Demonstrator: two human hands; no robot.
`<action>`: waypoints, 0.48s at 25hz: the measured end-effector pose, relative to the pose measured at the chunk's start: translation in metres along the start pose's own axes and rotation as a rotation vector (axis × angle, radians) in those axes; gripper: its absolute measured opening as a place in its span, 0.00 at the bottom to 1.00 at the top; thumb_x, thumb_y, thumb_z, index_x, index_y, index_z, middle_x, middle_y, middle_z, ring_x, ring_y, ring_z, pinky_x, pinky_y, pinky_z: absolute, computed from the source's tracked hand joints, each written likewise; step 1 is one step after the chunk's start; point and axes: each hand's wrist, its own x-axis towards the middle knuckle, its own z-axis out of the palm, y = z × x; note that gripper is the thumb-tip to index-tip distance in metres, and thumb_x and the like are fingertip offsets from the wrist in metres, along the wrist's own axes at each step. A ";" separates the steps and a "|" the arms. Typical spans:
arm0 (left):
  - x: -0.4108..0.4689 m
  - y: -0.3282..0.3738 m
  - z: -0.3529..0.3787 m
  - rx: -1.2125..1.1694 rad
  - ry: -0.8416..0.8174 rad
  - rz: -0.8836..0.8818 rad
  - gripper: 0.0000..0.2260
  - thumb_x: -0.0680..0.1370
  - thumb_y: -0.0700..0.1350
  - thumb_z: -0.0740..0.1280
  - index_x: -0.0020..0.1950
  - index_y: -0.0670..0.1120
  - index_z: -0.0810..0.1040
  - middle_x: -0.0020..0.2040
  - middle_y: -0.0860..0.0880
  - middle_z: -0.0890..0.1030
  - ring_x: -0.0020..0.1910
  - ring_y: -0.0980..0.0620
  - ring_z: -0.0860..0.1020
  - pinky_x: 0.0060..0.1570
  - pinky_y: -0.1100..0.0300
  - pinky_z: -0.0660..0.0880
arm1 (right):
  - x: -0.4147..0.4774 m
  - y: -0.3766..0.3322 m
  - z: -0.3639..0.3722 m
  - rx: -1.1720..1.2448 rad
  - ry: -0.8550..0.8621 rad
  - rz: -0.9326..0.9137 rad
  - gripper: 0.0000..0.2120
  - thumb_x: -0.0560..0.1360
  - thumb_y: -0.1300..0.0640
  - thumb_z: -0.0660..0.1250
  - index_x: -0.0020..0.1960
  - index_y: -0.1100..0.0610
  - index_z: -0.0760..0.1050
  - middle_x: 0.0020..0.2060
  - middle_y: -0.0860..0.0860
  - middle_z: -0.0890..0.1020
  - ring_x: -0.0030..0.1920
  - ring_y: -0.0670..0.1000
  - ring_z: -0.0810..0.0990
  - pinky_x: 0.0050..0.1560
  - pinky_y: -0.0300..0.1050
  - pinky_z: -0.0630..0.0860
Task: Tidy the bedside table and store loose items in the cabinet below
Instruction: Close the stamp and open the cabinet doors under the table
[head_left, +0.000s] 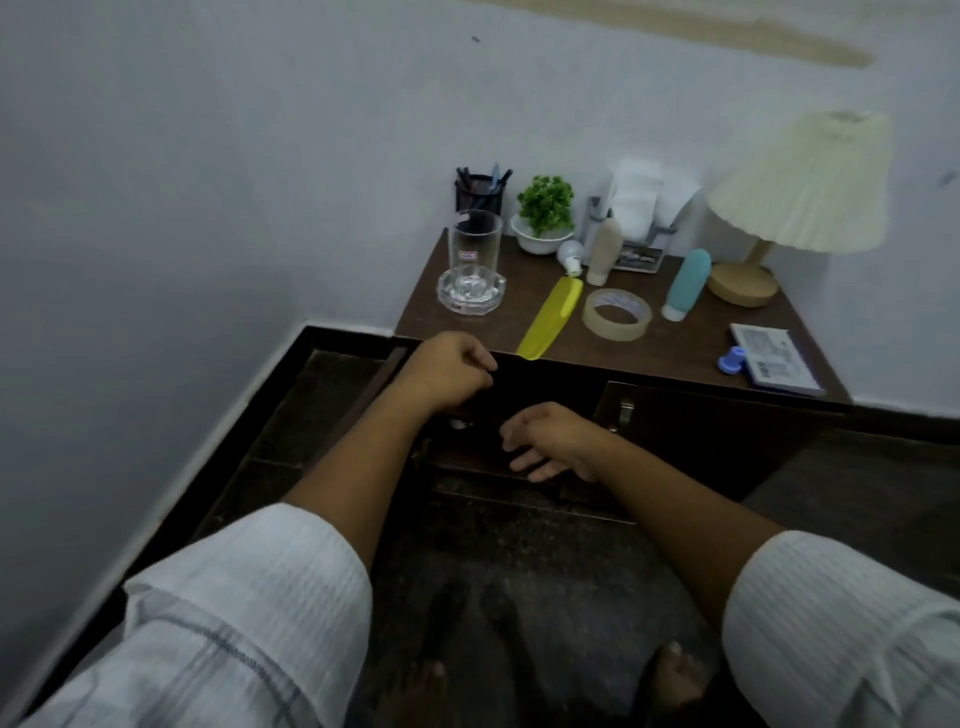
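Plenty of loose stuff on the dark wooden bedside table yet: a yellow plastic comb poking over the front edge, a beige roll of tape just beside it, a teal squeeze bottle near the cream pleated lamp. Left hand sits at the table edge in a loose fist, can't tell if it's got anything. Right hand hangs lower by the dark cabinet, fingers loosely spread, empty. I'd get the door fully open first, then grab the comb - it's closest and looks ready to slip off.
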 end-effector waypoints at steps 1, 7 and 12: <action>0.004 0.004 0.018 -0.063 -0.071 -0.009 0.05 0.74 0.40 0.72 0.47 0.48 0.83 0.40 0.49 0.83 0.39 0.49 0.81 0.42 0.55 0.79 | -0.002 0.011 -0.016 0.024 0.079 0.035 0.05 0.81 0.58 0.64 0.55 0.55 0.78 0.56 0.55 0.82 0.51 0.55 0.84 0.46 0.49 0.81; 0.023 0.019 0.107 -0.112 -0.342 -0.139 0.11 0.79 0.44 0.68 0.61 0.47 0.78 0.54 0.48 0.82 0.51 0.48 0.80 0.43 0.57 0.74 | -0.027 0.058 -0.086 0.244 0.430 0.107 0.11 0.81 0.55 0.66 0.61 0.58 0.75 0.55 0.57 0.80 0.52 0.57 0.83 0.44 0.51 0.81; 0.034 0.032 0.143 -0.156 -0.398 -0.212 0.29 0.79 0.46 0.69 0.79 0.48 0.63 0.71 0.47 0.74 0.64 0.47 0.75 0.53 0.53 0.76 | -0.033 0.060 -0.109 0.337 0.461 0.065 0.08 0.81 0.58 0.66 0.60 0.57 0.73 0.54 0.55 0.78 0.57 0.58 0.82 0.54 0.57 0.82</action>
